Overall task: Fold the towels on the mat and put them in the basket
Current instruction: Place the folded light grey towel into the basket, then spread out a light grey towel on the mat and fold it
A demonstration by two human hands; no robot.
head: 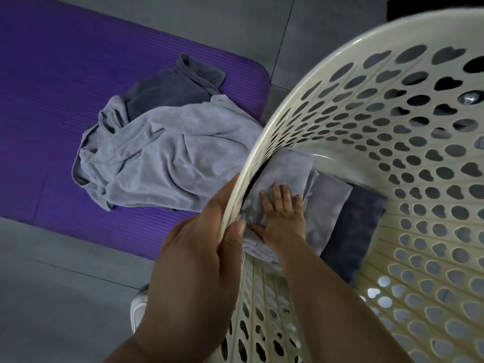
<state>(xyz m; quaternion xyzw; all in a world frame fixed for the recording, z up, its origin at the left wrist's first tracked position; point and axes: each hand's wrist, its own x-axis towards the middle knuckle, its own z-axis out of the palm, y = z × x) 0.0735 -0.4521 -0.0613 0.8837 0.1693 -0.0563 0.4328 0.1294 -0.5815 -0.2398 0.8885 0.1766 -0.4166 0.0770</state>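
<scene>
The basket [298,86] is seen as smooth, glossy plastic; the mat [52,100] as ribbed matt foam; the towels [162,158] as napped matt cloth; the floor [65,284] as matt tile

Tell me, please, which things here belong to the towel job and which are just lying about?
Job: basket; purple mat; crumpled light towel; crumpled dark towel; folded light towel; folded dark towel; left hand gripping the rim; right hand pressing the folded light towel.
Lying about: white shoe; tiled floor.

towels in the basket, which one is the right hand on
The light grey folded towel, against the cream perforated plastic basket's wall: the right hand lies flat on it. The dark grey folded towel beside it is untouched.
</scene>
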